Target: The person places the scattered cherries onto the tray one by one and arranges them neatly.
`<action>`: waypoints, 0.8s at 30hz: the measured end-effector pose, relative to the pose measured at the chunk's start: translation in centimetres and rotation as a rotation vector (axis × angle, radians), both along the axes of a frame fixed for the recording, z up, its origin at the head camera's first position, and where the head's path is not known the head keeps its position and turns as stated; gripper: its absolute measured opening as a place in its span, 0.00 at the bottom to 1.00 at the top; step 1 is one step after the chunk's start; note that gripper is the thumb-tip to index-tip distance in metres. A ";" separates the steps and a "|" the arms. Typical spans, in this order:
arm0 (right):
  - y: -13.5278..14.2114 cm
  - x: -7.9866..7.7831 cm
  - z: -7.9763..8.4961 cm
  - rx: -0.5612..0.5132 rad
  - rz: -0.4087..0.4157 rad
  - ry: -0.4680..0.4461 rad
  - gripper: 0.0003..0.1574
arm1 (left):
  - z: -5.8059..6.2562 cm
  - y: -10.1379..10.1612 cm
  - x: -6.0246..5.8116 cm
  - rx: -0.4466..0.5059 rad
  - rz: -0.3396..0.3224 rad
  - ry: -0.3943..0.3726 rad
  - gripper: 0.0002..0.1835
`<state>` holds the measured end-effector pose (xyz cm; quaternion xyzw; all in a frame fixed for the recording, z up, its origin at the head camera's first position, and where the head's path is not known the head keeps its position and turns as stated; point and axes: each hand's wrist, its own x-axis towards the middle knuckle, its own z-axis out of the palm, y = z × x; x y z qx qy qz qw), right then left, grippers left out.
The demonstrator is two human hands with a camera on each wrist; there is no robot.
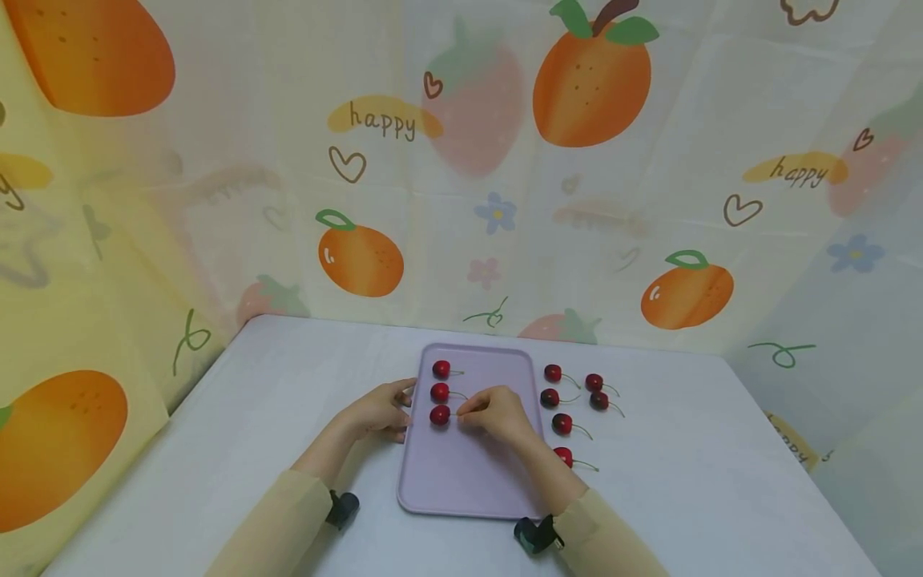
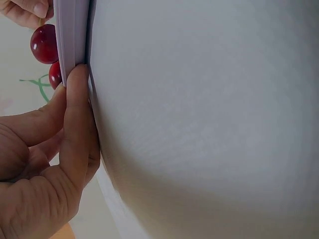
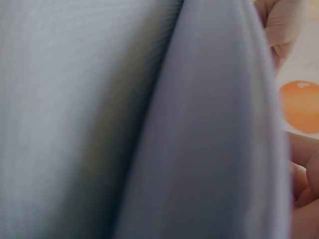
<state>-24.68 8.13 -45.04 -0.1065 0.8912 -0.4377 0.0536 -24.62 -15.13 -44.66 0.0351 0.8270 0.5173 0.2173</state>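
A pale purple tray (image 1: 469, 481) lies on the white table with three red cherries in a column on its left side. My right hand (image 1: 499, 415) is over the tray and pinches the stem of the nearest cherry (image 1: 440, 415), which sits beside its fingertips. Behind it are the middle cherry (image 1: 440, 393) and the far cherry (image 1: 441, 369), their stems pointing right. At the tray's left edge, my left hand (image 1: 378, 410) grips the rim between thumb and fingers, as the left wrist view shows. The tray's side blocks most of the right wrist view.
Several more cherries (image 1: 562, 424) with stems lie loose on the table, right of the tray. One cherry (image 1: 563, 457) is partly hidden by my right forearm. A fruit-printed cloth (image 1: 469, 240) hangs behind the table (image 1: 252, 401) and along its sides.
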 end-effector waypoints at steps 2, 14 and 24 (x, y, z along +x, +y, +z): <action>0.0 -0.1 -0.2 0.001 0.002 -0.001 0.04 | 0.0 0.0 0.0 0.005 0.002 -0.003 0.43; -0.1 -0.1 -0.7 0.003 0.021 -0.004 0.05 | -0.3 -0.1 -0.1 0.017 -0.002 -0.011 0.43; -0.1 -0.2 -0.7 0.007 0.024 0.007 0.05 | -0.3 -0.2 -0.1 0.021 -0.006 -0.005 0.43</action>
